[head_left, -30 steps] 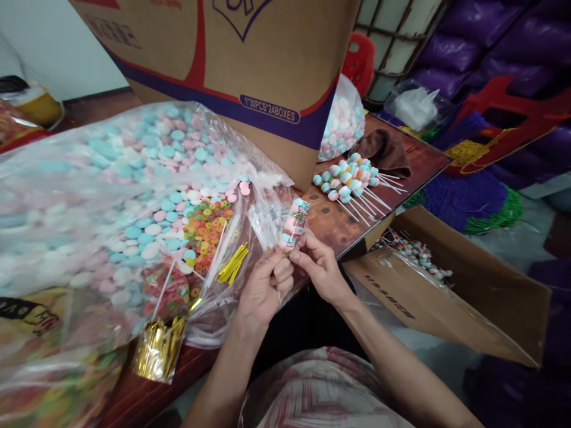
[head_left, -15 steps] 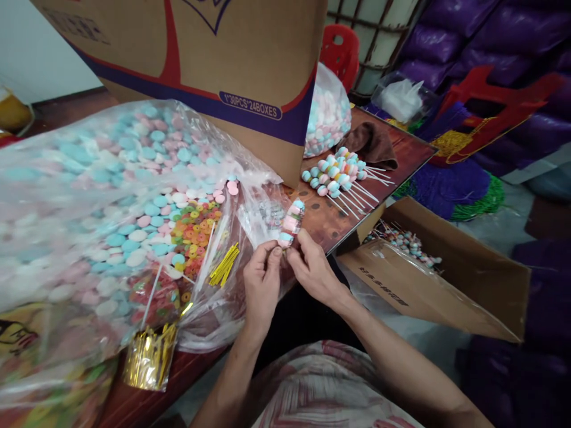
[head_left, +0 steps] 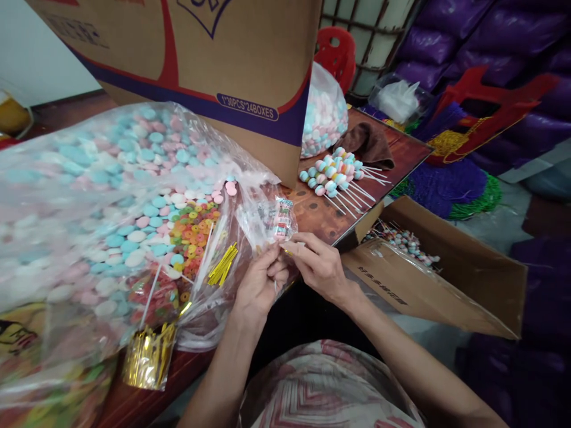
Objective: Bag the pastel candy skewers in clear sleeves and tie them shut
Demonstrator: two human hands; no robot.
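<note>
You wear a loose, off-white top [head_left: 332, 392] with a print in dusty red and muted pink. On its front, fine streaky lines nest into angular bands, while solid darker red patches sit near its upper edge. Black clothing [head_left: 312, 321] covers your lap. Your left hand [head_left: 262, 278] and right hand [head_left: 323, 267] are bare, as are both your forearms.

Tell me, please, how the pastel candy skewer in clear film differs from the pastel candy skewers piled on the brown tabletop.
The film-wrapped skewer sits in printed clear film, while the piled skewers look bare. The film-wrapped skewer is held by the left hand; the piled skewers lie on the tabletop. Both show pastel candies.
</note>
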